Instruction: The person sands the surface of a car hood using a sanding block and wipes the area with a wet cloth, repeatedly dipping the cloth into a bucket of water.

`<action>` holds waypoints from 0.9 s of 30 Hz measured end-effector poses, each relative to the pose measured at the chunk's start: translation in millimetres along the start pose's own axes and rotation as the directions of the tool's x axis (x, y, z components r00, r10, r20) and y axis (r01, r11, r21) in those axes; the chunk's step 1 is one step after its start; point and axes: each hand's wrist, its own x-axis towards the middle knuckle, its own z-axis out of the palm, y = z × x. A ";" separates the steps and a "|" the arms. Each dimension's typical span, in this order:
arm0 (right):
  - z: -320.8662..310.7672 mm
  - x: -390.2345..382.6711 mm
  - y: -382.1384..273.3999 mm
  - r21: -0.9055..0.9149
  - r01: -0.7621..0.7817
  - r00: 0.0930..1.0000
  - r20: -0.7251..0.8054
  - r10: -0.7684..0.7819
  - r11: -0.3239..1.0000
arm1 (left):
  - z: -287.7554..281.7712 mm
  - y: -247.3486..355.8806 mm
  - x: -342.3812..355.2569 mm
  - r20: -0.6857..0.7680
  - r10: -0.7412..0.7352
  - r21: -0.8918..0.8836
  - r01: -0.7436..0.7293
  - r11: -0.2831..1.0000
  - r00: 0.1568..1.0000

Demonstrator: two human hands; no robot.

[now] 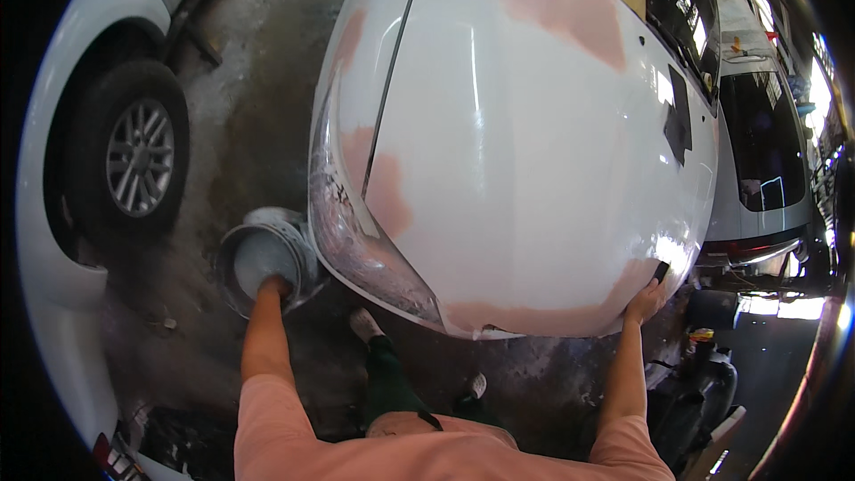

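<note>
My left hand (275, 286) reaches down into a grey bucket (277, 216) on the floor beside the car's front corner. Cloudy, pale liquid (264, 255) shows inside the bucket, and my fingers are hidden there. Over at the right, my right hand (645, 302) rests at the front edge of a white car hood (525, 187), closed on a small dark block (661, 273) against the surface. Dull pink patches (570, 9) mark the hood's corners and front edge. A cloudy headlight (356, 245) sits between the bucket and the hood.
Another white vehicle with a dark wheel (138, 151) stands at the left. A silver car (761, 142) is beyond the hood at the right. Dark sheets (679, 120) lie on the hood near the windshield. Black parts (699, 392) are piled at the lower right.
</note>
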 end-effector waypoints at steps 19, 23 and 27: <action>-9.6 -4.4 25.1 0.404 -0.011 1.000 0.000 0.013 0.914 | -15.3 116.1 -371.7 -0.666 0.168 -0.740 -0.672 -0.026 0.726; -24.8 -3.1 32.9 0.492 0.075 0.996 0.004 -0.088 0.867 | 28.4 284.7 -466.4 -0.706 0.411 -0.685 -0.705 -0.185 0.577; -22.9 0.5 45.6 0.603 0.145 0.986 -0.021 -0.166 0.785 | 82.5 496.9 -517.5 -0.575 0.664 -0.628 -0.778 0.016 0.478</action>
